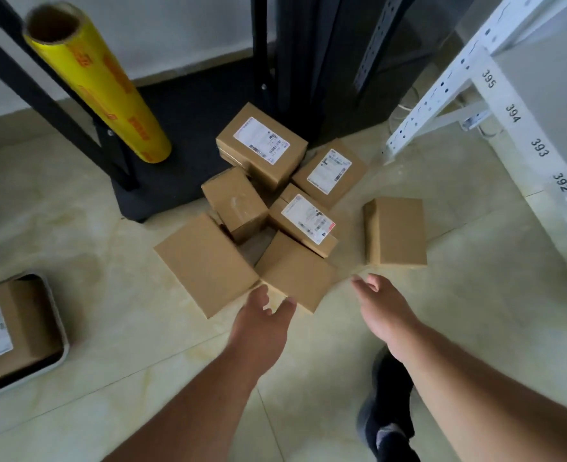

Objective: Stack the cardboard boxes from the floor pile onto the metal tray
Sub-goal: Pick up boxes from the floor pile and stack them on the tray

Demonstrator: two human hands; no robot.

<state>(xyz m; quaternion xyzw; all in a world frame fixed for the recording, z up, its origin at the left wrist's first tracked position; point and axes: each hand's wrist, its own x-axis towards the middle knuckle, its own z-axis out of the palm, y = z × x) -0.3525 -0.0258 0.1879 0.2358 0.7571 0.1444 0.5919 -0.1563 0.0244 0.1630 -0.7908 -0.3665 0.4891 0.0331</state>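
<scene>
A pile of cardboard boxes (275, 208) lies on the tiled floor (125, 228), and everything here is placed from that pile. Both hands reach toward its near edge with nothing in them. The left hand (262, 315) has relaxed, slightly spread fingers just at the near corner of the plain box (292, 271) at the front of the pile; whether it touches the box cannot be told. The right hand (380, 301) is open too, fingers loosely extended, hovering between that front box and a lone box (395, 231) that stands apart on the pile's right side. A larger plain box (205, 261) forms the pile's near left corner. Three boxes at the middle and back of the pile show white shipping labels. Well to the left of the pile, at the frame edge, sits the metal tray (60, 328) with one labelled box (5, 331) already in it. Behind the pile to the left leans a yellow roll of film (102, 85), and to the right stands a white shelf frame (495, 105) with printed numbers. A dark shoe (389, 405) is on the floor under the right forearm
</scene>
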